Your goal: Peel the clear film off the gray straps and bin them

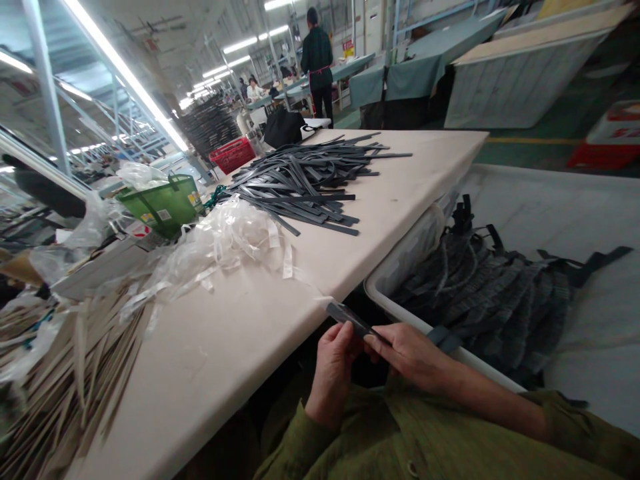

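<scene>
Between both hands, just off the table's near edge, is a dark grey strip (354, 319) of flat material. My left hand (336, 360) pinches it with the thumb on top, near its far end. A pale, see-through piece shows at that end, by the table edge. My right hand (407, 353) grips the same strip further back, thumb laid along it; the fingers underneath are partly hidden. Farther up the table lies a loose pile of dark grey strips (310, 177). A heap of white translucent strips (235, 233) lies to the left of that pile.
A white bin (400, 317) with dark bands (485, 293) stands against the table (215, 353) on my right. Tan strips (85, 373) lie at the left, near a green bag (163, 203). Behind are a red basket (233, 155) and a standing person (318, 67).
</scene>
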Motion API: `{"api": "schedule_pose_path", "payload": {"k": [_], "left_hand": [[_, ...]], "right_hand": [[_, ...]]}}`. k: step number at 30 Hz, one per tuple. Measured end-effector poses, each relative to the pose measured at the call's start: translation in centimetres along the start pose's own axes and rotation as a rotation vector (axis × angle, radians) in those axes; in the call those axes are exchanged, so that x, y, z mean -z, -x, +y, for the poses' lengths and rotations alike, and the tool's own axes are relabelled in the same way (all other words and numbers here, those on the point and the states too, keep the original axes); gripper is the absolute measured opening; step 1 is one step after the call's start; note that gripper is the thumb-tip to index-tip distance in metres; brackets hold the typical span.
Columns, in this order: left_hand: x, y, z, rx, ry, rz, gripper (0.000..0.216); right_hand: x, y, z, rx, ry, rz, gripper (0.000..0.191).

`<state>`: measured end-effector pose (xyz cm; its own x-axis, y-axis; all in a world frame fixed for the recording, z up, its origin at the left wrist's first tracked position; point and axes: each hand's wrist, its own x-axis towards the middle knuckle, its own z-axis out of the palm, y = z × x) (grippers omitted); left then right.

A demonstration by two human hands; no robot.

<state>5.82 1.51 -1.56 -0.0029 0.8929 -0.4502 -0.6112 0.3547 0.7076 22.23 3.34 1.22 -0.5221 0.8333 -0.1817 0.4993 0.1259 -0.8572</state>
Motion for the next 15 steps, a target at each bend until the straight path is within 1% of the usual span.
{"api": "schedule_pose_path", "payload": {"k": [2, 4, 5, 7, 10, 13, 15], "left_hand": [[0.2, -0.1, -0.3, 0.007, 0.037, 0.026, 0.036], [0.7, -0.2, 0.0, -0.019, 0.087, 0.103, 0.038], [0.9, -0.3, 0.2, -0.034, 0.104, 0.129, 0.04], [1.0, -0.2, 0.3, -0.035, 0.111, 0.13, 0.041], [0.1, 0.4, -1.0, 0.034, 0.06, 0.059, 0.037], [-1.4, 1.0, -2.8, 0.072, -0.008, -0.073, 0.032], [-2.0, 1.1, -3.1, 0.055, -0.031, -0.121, 0.032]], "right_hand": [[0.9, 0.8, 0.7, -0.039, -0.134, -0.113, 0.061], [2.0, 2.2, 1.9, -0.079, -0.194, -0.18, 0.063], [2.5, 3.0, 2.7, -0.103, -0.194, -0.188, 0.062], [2.9, 4.1, 4.0, -0.16, -0.17, -0.164, 0.063], [2.3, 3.9, 4.4, -0.19, -0.107, -0.083, 0.061], [1.3, 2.4, 3.3, -0.12, -0.055, 0.011, 0.058], [1.2, 2.1, 2.7, -0.075, -0.065, 0.021, 0.057]]}}
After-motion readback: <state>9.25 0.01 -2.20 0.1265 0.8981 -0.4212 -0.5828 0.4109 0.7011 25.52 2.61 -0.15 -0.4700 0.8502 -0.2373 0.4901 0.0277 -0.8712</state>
